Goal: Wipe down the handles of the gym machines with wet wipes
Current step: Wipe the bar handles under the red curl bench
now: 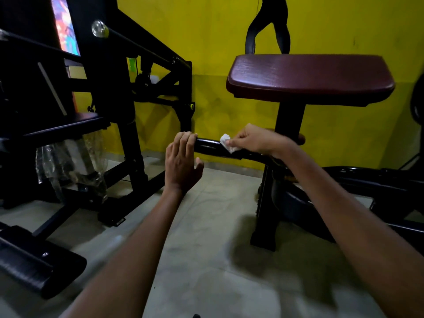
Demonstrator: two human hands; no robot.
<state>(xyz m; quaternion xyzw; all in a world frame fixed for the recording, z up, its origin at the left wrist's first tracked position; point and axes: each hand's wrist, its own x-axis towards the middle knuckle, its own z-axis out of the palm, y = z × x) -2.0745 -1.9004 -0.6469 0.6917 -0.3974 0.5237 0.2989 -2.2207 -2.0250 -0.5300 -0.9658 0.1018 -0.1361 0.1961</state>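
While my right hand [250, 140] pinched the wet wipe [226, 143] against the top of the black handle [210, 146], my left hand [182, 161] rested on the handle's free end, its fingers [183, 140] laid nearly straight over the tip and gripping nothing. The handle stuck out sideways from the machine's post, below the maroon pad [309, 76]. I judged the wipe limp, light and damp, best held bunched between thumb and fingertips so it would not slip. The handle looked hard, glossy and fixed; it seemed able to take firm pressure, and wrapping the wipe round it would reach the underside.
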